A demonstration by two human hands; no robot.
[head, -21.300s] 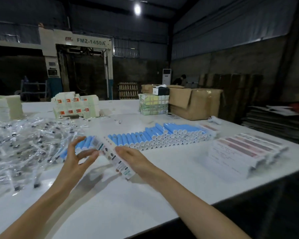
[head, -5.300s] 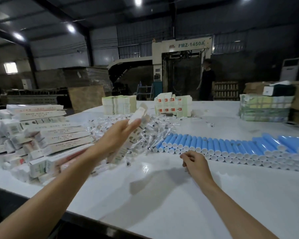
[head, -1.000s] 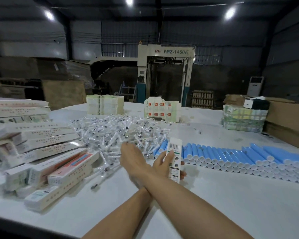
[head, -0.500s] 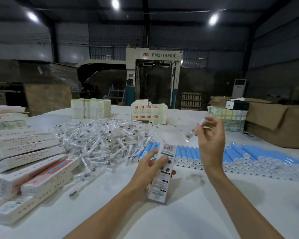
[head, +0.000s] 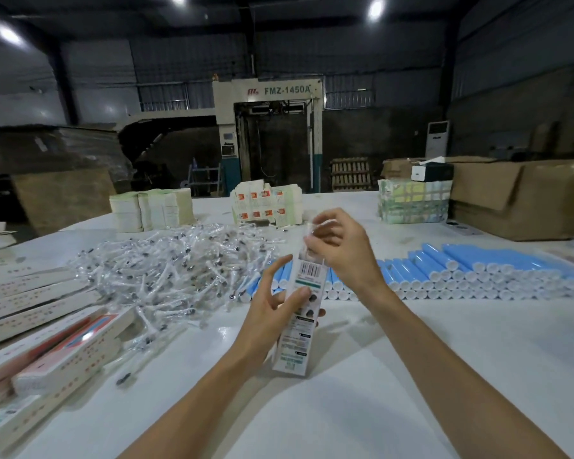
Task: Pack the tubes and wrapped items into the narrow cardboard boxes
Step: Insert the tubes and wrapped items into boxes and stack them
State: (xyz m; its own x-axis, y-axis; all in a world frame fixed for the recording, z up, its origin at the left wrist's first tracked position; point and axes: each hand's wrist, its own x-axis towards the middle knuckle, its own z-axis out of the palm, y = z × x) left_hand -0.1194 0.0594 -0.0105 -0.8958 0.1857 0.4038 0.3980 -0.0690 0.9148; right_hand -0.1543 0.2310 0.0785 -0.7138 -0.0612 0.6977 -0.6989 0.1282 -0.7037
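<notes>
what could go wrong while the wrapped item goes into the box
1. The right hand pinches the wrapped item at the open top of the box; its loose wrapper may snag on the rim and crumple.
2. The left hand holds the box tilted, by thumb and fingers only; a push from above could slide it out of that grip.

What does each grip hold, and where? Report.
Left grip: narrow white printed cardboard box, round its middle. Right grip: clear-wrapped item, pinched by its upper end at the box's top.
</notes>
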